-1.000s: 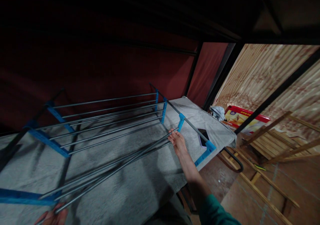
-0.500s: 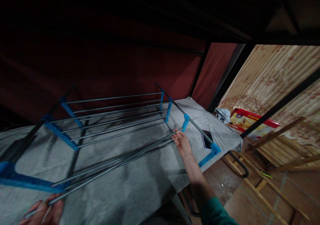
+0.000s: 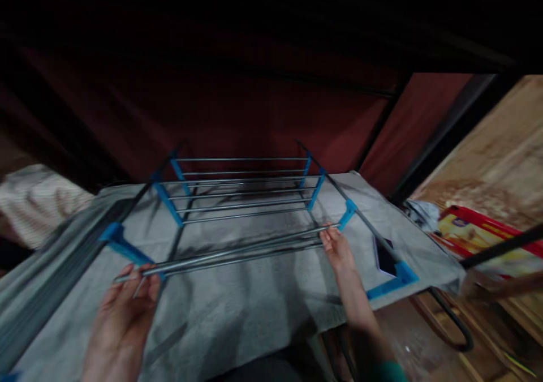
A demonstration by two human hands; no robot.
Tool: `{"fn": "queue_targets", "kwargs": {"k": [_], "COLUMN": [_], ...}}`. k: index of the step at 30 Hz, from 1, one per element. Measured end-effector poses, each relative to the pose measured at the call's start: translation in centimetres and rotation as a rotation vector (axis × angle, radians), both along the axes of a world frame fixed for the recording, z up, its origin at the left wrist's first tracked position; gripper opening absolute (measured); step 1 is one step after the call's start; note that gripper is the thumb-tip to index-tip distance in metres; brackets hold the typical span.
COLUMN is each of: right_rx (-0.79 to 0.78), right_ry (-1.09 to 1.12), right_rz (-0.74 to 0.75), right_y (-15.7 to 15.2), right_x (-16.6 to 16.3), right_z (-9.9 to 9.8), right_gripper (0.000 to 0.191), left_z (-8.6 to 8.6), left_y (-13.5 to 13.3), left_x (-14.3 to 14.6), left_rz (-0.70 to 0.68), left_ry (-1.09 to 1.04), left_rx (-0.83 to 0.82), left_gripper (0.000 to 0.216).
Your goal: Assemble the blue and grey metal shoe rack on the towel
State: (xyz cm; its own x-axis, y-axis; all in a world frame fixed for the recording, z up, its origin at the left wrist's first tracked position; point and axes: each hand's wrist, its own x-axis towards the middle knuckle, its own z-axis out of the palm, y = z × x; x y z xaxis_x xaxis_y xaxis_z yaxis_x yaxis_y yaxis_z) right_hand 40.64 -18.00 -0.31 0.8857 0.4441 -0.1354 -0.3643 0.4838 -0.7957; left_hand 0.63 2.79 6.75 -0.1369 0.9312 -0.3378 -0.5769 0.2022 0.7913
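Note:
A partly built rack lies on the grey cloth, with dark side tubes, blue plastic brackets [image 3: 168, 204] and several thin metal crossbars at its far side. My left hand [image 3: 127, 314] is closed around the left end of a metal rod [image 3: 237, 250], beside the left blue bracket [image 3: 129, 248]. With its fingertips, my right hand [image 3: 338, 249] pinches the rod's right end close to another blue bracket [image 3: 348, 214]. Other rods run close under the held one, partly hidden by it. A front-right blue bracket [image 3: 394, 280] sits near the cloth's edge.
Several loose metal rods [image 3: 63, 280] lie along the left side of the cloth. A phone [image 3: 384, 257] rests by the right side tube. Beyond the right edge are a red and yellow box [image 3: 479, 232], a crumpled cloth [image 3: 424, 215] and wooden pieces on the floor.
The view has swung left, bringing the loose rods at the left into sight. My left hand has come further into view, still on the rod; my right hand stays at its right end.

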Motion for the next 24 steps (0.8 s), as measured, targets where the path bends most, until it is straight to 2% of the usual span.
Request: {"fn": "queue_targets", "kwargs": {"k": [2,5,9,18,24], "right_rx": [-0.047,-0.128,-0.231,-0.225,-0.225], "right_ry": [-0.001,-0.061,-0.149,-0.010,-0.029], "right_rz": [-0.005,-0.033,0.002,0.003,0.012], "right_y": [-0.5,-0.9,-1.1,-1.3,-1.4], "right_x": [0.8,2.7,4.4,5.3,5.0], "right_z": [-0.8,-2.6,-4.4,-4.8,-4.9], "right_gripper": [0.025,0.023,0.020,0.029,0.027], "left_z": [0.6,1.4,1.6,2.4,1.0], "left_y": [-0.1,-0.3,-0.7,-0.2,-0.4], "left_x": [0.4,0.6,0.5,1.1,1.0], "left_rz": [0.020,0.022,0.017,-0.033,-0.006], "left_ry": [-0.092,-0.141,-0.179,-0.269,-0.242], "left_rx": [-0.058,-0.031,0.002,0.123,-0.001], "left_gripper": [0.026,0.030,0.030,0.020,0.016]}}
